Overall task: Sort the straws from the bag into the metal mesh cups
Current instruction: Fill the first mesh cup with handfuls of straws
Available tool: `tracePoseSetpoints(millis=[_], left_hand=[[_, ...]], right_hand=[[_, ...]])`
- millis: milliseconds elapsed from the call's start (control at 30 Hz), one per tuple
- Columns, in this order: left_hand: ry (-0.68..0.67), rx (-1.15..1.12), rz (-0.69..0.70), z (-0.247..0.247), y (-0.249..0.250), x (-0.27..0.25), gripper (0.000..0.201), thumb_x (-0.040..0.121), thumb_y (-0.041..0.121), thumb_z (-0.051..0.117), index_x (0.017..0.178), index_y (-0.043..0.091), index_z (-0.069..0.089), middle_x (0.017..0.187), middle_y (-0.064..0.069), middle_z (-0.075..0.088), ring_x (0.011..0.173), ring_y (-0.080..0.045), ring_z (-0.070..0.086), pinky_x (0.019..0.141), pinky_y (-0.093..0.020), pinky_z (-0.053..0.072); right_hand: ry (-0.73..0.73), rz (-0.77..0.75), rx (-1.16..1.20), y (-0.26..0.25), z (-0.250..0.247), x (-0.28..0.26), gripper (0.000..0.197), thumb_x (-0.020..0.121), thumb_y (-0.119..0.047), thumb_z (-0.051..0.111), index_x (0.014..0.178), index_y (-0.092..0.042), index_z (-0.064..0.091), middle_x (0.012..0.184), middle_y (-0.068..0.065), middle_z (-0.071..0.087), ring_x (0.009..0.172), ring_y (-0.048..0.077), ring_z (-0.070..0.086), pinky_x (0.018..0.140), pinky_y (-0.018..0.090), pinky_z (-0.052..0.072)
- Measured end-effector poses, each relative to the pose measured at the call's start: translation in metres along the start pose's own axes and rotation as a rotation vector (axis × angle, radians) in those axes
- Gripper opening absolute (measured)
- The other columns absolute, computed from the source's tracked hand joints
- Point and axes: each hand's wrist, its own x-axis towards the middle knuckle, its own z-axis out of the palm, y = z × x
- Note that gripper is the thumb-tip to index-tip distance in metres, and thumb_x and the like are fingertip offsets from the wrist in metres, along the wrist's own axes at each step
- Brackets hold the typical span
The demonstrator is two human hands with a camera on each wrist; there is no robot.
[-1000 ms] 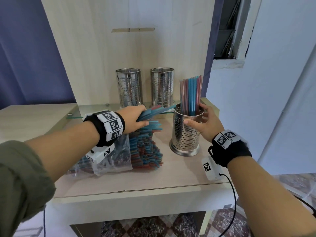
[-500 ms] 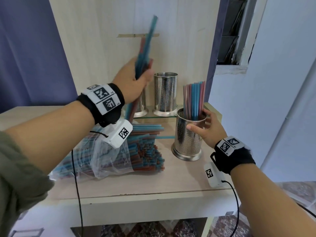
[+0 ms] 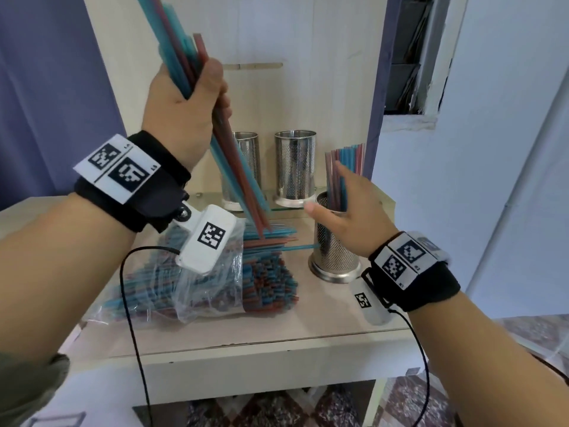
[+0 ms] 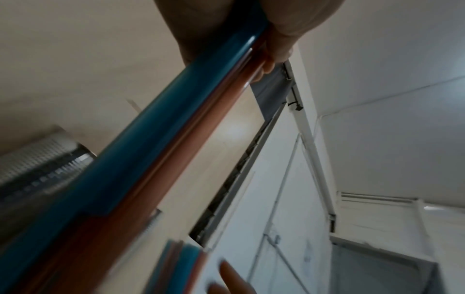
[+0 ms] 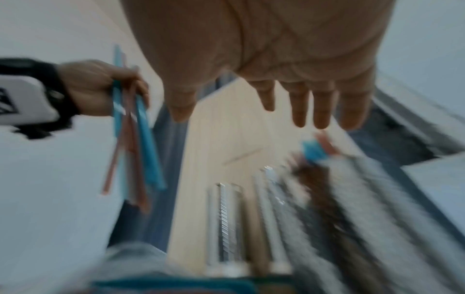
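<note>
Straws: bag [image 3: 172, 291] of blue and red ones lies on the table [image 3: 277, 328], left of the front cup [image 3: 334, 257]. Left hand [image 3: 181, 109] grips a raised bunch [image 3: 237, 167], tilted. Right hand [image 3: 354, 211] spread wide, fingers straight, beside the cup's own straws [image 3: 345, 167].

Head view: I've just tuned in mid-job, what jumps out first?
The left hand is raised high, gripping a bundle of blue and red straws tilted over the table. Below it lies the plastic bag spilling straws. To the right, the open right hand is beside the front mesh cup, which already holds straws.
</note>
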Motion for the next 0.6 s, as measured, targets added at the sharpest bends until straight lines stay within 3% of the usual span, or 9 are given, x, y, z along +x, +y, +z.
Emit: tracePoseSetpoints(millis=[100, 167, 233, 333, 400, 500, 567, 600], left_hand=[[-0.11, -0.16, -0.061, 0.019, 0.008, -0.018, 0.026, 0.094, 0.023, 0.052, 0.07, 0.024, 0.062, 0.059, 0.009, 0.058, 0.059, -0.011, 0.055, 0.069, -0.035, 0.05], [-0.172, -0.198, -0.133, 0.034, 0.007, -0.032, 0.032, 0.09, 0.025, 0.054, 0.06, 0.026, 0.067, 0.061, 0.009, 0.058, 0.062, -0.011, 0.055, 0.071, -0.035, 0.048], [-0.21, -0.229, -0.222, 0.045, 0.002, -0.047, 0.028, 0.087, 0.025, 0.056, 0.062, 0.024, 0.068, 0.063, 0.009, 0.059, 0.065, -0.009, 0.056, 0.072, -0.032, 0.048], [-0.307, -0.199, -0.294, 0.053, -0.006, -0.061, 0.02, 0.083, 0.03, 0.061, 0.068, 0.026, 0.072, 0.066, 0.014, 0.062, 0.067, -0.004, 0.059, 0.07, -0.024, 0.05], [-0.398, -0.047, -0.262, 0.052, -0.009, -0.062, 0.011, 0.083, 0.037, 0.065, 0.083, 0.028, 0.071, 0.078, 0.014, 0.065, 0.077, -0.002, 0.062, 0.077, -0.022, 0.051], [-0.312, 0.157, -0.131, 0.045, -0.009, -0.051, 0.051, 0.078, 0.034, 0.072, 0.119, 0.021, 0.045, 0.109, 0.004, 0.059, 0.099, -0.007, 0.06, 0.089, -0.029, 0.051], [-0.242, 0.268, 0.042, 0.039, 0.001, -0.039, 0.077, 0.081, 0.031, 0.07, 0.139, 0.022, 0.022, 0.139, -0.003, 0.042, 0.122, -0.011, 0.049, 0.098, -0.029, 0.046], [-0.258, 0.393, 0.164, 0.036, 0.005, -0.032, 0.081, 0.085, 0.032, 0.067, 0.145, 0.019, 0.015, 0.147, -0.005, 0.032, 0.131, -0.014, 0.041, 0.103, -0.031, 0.042]], right_hand=[[-0.136, -0.147, 0.178, -0.052, -0.002, -0.01, 0.08, 0.082, -0.059, 0.061, 0.147, -0.02, 0.035, 0.148, 0.0, 0.043, 0.136, 0.011, 0.038, 0.112, 0.03, 0.031], [-0.125, -0.175, 0.234, -0.066, 0.007, -0.011, 0.061, 0.084, -0.053, 0.067, 0.132, -0.021, 0.05, 0.127, -0.002, 0.06, 0.116, 0.009, 0.055, 0.099, 0.025, 0.043], [-0.097, -0.151, 0.275, -0.07, 0.013, -0.011, 0.044, 0.08, -0.049, 0.068, 0.109, -0.018, 0.058, 0.096, -0.002, 0.067, 0.086, 0.012, 0.063, 0.077, 0.03, 0.053], [-0.079, -0.094, 0.414, -0.062, 0.019, -0.015, 0.025, 0.076, -0.034, 0.062, 0.087, -0.012, 0.059, 0.07, 0.004, 0.062, 0.063, 0.017, 0.058, 0.062, 0.037, 0.051], [-0.084, -0.068, 0.456, -0.054, 0.022, -0.021, 0.016, 0.082, -0.024, 0.064, 0.079, -0.01, 0.055, 0.063, 0.008, 0.054, 0.056, 0.022, 0.051, 0.056, 0.039, 0.047], [-0.069, -0.003, 0.412, -0.039, 0.027, -0.028, 0.021, 0.09, -0.022, 0.065, 0.08, -0.009, 0.052, 0.066, 0.007, 0.052, 0.063, 0.035, 0.056, 0.061, 0.042, 0.049], [-0.065, 0.042, 0.401, -0.031, 0.027, -0.03, 0.022, 0.09, -0.025, 0.066, 0.08, -0.013, 0.052, 0.068, 0.005, 0.053, 0.067, 0.032, 0.06, 0.065, 0.043, 0.052], [-0.071, 0.057, 0.411, -0.027, 0.027, -0.031, 0.021, 0.09, -0.025, 0.067, 0.08, -0.014, 0.052, 0.067, 0.003, 0.053, 0.065, 0.028, 0.06, 0.064, 0.041, 0.052]])
